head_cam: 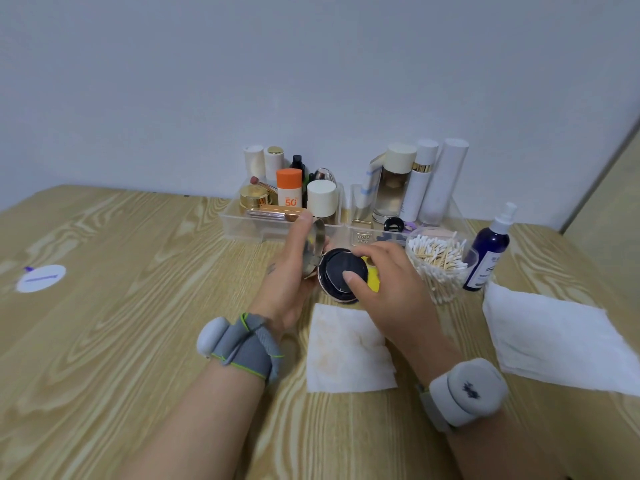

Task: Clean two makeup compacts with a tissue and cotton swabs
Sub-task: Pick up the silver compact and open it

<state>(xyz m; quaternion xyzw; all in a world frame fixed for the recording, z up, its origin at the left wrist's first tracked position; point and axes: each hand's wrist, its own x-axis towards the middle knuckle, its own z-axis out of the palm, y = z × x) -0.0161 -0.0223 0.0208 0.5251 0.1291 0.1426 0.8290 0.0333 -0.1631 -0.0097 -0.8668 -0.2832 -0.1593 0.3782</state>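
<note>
Left hand, right hand, compact gripped between

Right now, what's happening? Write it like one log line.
left hand: holds open compact | right hand: thumb on its dark pad, gripping yellow piece | stained tissue: on table below

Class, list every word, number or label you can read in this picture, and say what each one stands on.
"50": on the orange-capped sunscreen bottle.
"nice Day", faint, as far as it can be made out: on the clear organiser's front wall.
Too blurred to read: the label on the blue spray bottle, the purple print on the round white sticker, and the dark mark on the right wrist device.
</note>
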